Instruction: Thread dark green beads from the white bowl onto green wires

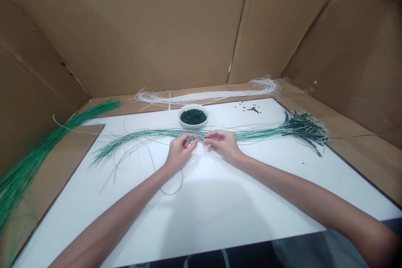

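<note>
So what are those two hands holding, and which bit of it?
The left hand and right hand seem to pinch a thin green strand in their fingertips. It's too small to tell which part.

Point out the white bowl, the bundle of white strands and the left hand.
White bowl [194, 126]: head view, on the front of its outer wall.
Bundle of white strands [220, 94]: head view, around its middle stretch.
Left hand [179, 147]: head view, on the back of the hand.
</note>
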`<state>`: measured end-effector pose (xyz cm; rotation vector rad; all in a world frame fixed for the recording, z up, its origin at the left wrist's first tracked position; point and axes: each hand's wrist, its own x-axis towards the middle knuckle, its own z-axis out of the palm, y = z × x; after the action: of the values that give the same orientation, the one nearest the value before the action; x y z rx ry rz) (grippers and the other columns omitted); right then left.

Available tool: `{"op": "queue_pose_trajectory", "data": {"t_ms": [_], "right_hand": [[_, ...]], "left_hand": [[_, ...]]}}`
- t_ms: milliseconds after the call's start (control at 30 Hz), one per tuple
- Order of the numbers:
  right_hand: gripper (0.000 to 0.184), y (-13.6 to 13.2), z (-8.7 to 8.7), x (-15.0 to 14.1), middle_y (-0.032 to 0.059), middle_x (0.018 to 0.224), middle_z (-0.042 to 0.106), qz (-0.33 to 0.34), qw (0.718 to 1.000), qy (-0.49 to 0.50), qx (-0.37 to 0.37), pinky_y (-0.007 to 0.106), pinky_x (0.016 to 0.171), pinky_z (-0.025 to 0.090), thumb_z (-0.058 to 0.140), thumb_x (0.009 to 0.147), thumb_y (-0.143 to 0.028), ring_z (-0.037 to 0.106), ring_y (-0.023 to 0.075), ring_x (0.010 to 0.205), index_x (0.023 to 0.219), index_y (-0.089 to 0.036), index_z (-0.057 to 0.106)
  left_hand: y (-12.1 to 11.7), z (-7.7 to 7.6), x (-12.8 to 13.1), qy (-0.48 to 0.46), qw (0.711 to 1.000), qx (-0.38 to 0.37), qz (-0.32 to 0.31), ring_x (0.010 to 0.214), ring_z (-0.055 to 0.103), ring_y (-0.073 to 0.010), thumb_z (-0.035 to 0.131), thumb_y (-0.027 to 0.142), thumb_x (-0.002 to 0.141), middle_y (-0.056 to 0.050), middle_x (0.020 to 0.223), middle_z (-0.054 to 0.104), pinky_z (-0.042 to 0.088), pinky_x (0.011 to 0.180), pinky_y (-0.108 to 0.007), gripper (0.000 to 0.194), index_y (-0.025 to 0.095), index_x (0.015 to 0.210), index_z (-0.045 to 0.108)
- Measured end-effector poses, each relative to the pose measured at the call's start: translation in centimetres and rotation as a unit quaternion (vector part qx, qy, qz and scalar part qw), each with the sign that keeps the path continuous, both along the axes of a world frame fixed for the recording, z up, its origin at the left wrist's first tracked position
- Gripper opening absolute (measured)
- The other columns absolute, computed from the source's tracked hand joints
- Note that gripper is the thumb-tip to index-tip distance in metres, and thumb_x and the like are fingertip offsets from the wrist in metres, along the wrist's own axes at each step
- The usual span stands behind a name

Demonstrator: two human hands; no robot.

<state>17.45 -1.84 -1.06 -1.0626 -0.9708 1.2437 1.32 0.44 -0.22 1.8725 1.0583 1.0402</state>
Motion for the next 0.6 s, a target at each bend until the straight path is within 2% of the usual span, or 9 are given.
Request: {"op": "queue_pose_trajectory", "data": {"t_ms": [267, 367, 500, 600], "right_hand": [[0.018, -0.07, -0.28, 0.14, 0.0028, 0.057, 0.063, 0.021, 0.998, -0.061, 0.023, 0.02, 0.044, 0.044, 0.072, 0.056, -0.024, 0.057, 0.0111, 0.05, 0.069, -0.013, 0.069], [0.019, -0.12, -0.25, 0.14, 0.0042, 0.065, 0.064, 0.025, 0.997, -0.071, 0.033, 0.02, 0.044, 0.043, 0.072, 0.056, -0.025, 0.057, 0.0106, 0.05, 0.071, -0.013, 0.069], [0.021, -0.15, -0.47, 0.12, 0.0045, 0.068, 0.065, 0.04, 0.996, -0.063, 0.041, 0.02, 0.043, 0.043, 0.069, 0.06, -0.026, 0.057, 0.0101, 0.05, 0.077, -0.014, 0.069], [0.027, -0.1, -0.58, 0.05, 0.0034, 0.067, 0.065, 0.034, 0.999, -0.027, 0.031, 0.02, 0.042, 0.043, 0.071, 0.058, -0.025, 0.058, 0.0111, 0.049, 0.082, -0.015, 0.067]], "left_hand": [[0.01, -0.06, -0.02, 0.009, 1.0, 0.012, 0.003, 0.05, 0.028, -0.0075, 0.053, 0.029, 0.075, 0.006, 0.052, 0.03, 0.025, 0.052, -0.02, 0.016, 0.015, 0.08, 0.059], [0.04, -0.11, -0.03, 0.005, 1.0, 0.012, 0.006, 0.05, 0.028, -0.0074, 0.053, 0.03, 0.075, 0.006, 0.052, 0.029, 0.025, 0.052, -0.02, 0.016, 0.015, 0.081, 0.058], [0.11, -0.18, -0.02, -0.004, 1.0, 0.009, 0.009, 0.049, 0.028, -0.0074, 0.053, 0.03, 0.075, 0.006, 0.052, 0.027, 0.025, 0.052, -0.02, 0.016, 0.016, 0.081, 0.058], [0.14, -0.25, -0.02, -0.005, 1.0, 0.007, 0.004, 0.049, 0.028, -0.0075, 0.053, 0.031, 0.075, 0.006, 0.051, 0.029, 0.025, 0.051, -0.02, 0.016, 0.016, 0.08, 0.058]]}}
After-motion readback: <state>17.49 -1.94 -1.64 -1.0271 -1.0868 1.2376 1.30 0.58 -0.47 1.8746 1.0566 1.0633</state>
